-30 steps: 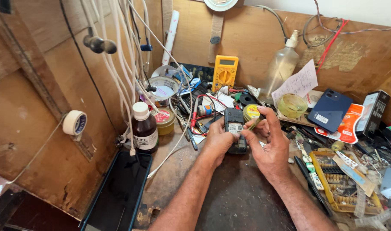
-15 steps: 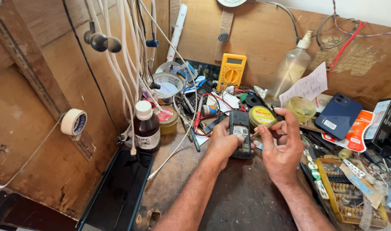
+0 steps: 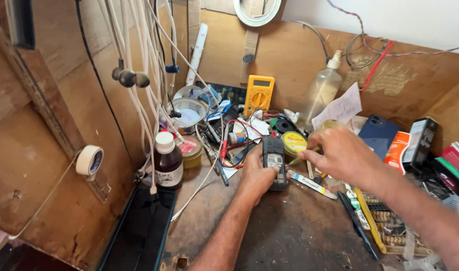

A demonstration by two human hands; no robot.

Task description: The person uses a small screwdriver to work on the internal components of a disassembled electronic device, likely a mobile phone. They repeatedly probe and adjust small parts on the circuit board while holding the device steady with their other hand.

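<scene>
While the person leans over a cluttered wooden bench, both bare hands work at a small dark phone, which serves as the landmark for every place below.

Phone: the small dark phone [image 3: 274, 161] stands tilted on the bench near its middle, its open back with a pale metal patch facing up.

Left hand: the left hand [image 3: 257, 176] is curled around the lower part of the phone, thumb against its left edge and fingers wrapped behind, gripping it firmly.

Right hand: the right hand [image 3: 339, 156] reaches in from the right of the phone, fingers pinched together on a thin pale tool whose tip points at the phone's right edge; whether the tip touches cannot be told.

Yellow tin: a round yellow tin [image 3: 293, 142] sits just beyond the phone on its right, partly behind the right hand's fingertips.

Multimeter: a yellow multimeter [image 3: 258, 95] leans against the back wall, well beyond the phone.

Dark bottle: a brown bottle with a white cap [image 3: 168, 161] stands upright well to the left of the phone.

Spray bottle: a clear spray bottle [image 3: 323, 90] stands beyond the phone and to its right.

Blue phone: a blue phone [image 3: 378, 134] lies face down far right of the phone, past the right hand.

Tape roll: a roll of pale tape [image 3: 89, 160] hangs on the side wall, far left of the phone.
</scene>
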